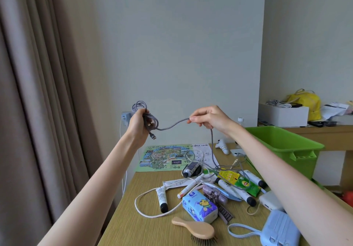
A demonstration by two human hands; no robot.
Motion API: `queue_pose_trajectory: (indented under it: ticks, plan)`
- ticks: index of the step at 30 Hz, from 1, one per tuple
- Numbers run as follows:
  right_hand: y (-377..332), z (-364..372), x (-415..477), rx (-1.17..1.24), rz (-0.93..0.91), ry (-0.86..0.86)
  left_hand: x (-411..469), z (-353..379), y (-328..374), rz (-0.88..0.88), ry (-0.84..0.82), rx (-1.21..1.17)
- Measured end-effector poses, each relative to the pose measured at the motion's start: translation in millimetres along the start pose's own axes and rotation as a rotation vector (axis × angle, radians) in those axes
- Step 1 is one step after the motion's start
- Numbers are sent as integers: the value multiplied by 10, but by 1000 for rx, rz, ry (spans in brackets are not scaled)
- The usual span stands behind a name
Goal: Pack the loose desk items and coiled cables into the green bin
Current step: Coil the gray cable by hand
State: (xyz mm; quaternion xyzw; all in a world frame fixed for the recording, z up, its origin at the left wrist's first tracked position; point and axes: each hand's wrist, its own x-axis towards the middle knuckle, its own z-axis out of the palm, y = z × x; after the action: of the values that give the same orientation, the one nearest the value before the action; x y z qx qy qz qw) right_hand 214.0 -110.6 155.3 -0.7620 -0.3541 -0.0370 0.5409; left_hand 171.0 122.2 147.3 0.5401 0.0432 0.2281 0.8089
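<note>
My left hand (138, 123) grips several coils of a grey braided cable (172, 125), raised high above the desk, with a plug dangling below the fist. My right hand (209, 118) pinches the same cable farther along; from there the free length drops to the desk pile. The green bin (286, 142) stands on the desk's right side, behind my right forearm. Loose on the desk lie white tubes (162, 198), a white cable (145, 194), a tissue pack (199, 206), a wooden hairbrush (196, 229) and a blue pouch (280, 230).
A printed map (162, 158) lies at the desk's far edge. A white charger (126, 118) sits in the wall socket. Curtains hang at the left. At the back right, a shelf holds a white box (282, 115) and a yellow bag (305, 102).
</note>
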Motion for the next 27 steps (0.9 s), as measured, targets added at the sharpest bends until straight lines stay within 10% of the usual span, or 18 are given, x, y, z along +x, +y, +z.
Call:
queue_pose_trajectory:
  ticks: [19, 27]
  plan:
    - [-287, 123, 80, -62, -230, 129, -557, 386, -165, 216, -654, 688]
    - [-207, 29, 78, 242, -29, -7, -633, 402, -124, 35, -765, 521]
